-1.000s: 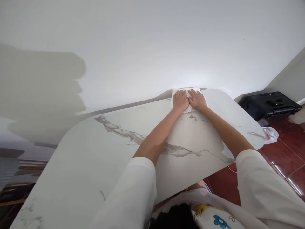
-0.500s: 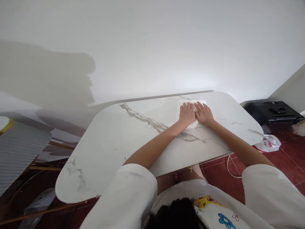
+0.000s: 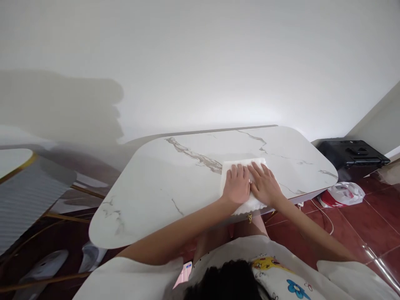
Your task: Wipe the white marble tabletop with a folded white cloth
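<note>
The white cloth (image 3: 252,204) lies on the marbled table (image 3: 193,183), right of the table's centre and at its front edge. The left hand (image 3: 236,185) rests palm down on the cloth, fingers extended and close together. The right hand (image 3: 265,184) rests beside it on the cloth, fingers extended and slightly spread. Both hands are open and flat; neither is closed around anything. A plastic bag (image 3: 345,193) and a black case (image 3: 353,155) sit beyond the table's right end.
</note>
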The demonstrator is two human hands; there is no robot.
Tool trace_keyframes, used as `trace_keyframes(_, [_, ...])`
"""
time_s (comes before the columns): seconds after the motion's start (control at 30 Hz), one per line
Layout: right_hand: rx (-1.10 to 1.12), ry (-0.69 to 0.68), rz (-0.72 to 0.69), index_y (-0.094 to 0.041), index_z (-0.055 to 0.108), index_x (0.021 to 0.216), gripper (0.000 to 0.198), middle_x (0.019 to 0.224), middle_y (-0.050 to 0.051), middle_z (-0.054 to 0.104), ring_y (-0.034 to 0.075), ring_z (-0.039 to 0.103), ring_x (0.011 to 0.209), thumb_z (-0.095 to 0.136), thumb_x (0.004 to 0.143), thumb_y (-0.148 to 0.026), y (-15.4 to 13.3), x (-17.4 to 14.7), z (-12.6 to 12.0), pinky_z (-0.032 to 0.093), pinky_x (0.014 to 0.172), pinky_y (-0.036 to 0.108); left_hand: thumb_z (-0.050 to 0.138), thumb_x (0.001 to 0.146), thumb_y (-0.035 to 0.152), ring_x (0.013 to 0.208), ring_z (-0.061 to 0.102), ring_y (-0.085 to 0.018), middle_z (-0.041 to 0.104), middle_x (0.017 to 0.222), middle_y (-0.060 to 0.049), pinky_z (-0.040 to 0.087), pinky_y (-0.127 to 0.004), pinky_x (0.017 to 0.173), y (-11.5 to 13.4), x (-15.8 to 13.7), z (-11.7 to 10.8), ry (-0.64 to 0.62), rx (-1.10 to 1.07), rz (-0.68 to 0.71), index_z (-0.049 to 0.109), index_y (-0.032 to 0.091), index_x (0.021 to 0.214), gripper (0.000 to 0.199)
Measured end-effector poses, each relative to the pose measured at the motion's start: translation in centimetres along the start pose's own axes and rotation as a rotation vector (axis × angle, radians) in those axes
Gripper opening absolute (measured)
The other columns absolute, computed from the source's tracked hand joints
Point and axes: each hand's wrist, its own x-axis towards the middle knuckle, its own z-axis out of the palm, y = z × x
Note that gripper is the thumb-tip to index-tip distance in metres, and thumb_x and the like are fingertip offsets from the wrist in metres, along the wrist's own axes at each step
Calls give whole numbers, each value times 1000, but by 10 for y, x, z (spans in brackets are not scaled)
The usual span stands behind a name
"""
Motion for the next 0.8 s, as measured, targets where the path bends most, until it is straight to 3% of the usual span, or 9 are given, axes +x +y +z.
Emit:
trace_keyframes(0.13, [34, -13, -27, -16, 34, 147, 59, 155, 7, 30, 36, 25, 140, 35, 91, -31, -15, -14, -2, 31, 109, 50, 41, 90, 25, 124, 47, -38, 50, 137, -22, 40, -47, 96, -6, -22, 1, 77, -7, 27, 48, 3, 134, 50])
trace_keyframes(0.27, [38, -47, -64, -15, 35, 147, 59, 155, 9, 30, 36, 24, 139, 38, 89, -28, -17, -7, -3, 31, 108, 51, 42, 88, 25, 117, 50, -37, 55, 130, -22, 41, -47, 93, -14, -21, 5, 125, -36, 51, 54, 3, 127, 46])
trace_keyframes(0.8, [35, 24, -25, -17, 36, 145, 57, 153, 9, 33, 36, 31, 133, 32, 90, -30, 12, 124, 26, 31, 105, 51, 39, 88, 23, 122, 43, -32, 48, 137, -17, 34, -43, 98, -81, 94, 46, 173, -166, 3, 50, 9, 124, 40])
